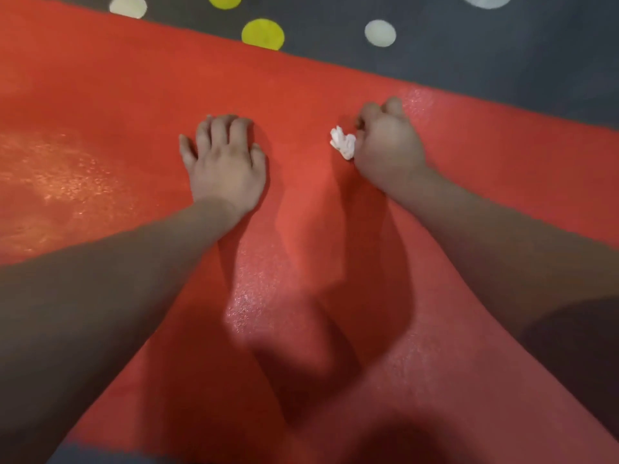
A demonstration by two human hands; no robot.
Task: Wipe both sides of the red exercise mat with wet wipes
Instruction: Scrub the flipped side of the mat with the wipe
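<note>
Wet wipe [343, 143] bunched under right hand [388, 145] fingers [368, 115] on mat [301, 78].

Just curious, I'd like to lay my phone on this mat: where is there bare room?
The red mat is bare left of the left hand and right of the right hand, and in a strip beyond both, to the dotted floor. It is tightest between the hands, where the wipe sticks out.

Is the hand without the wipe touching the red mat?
Touching. The head view shows the left hand lying palm down on the red mat, fingers spread, with no gap visible under it.
</note>
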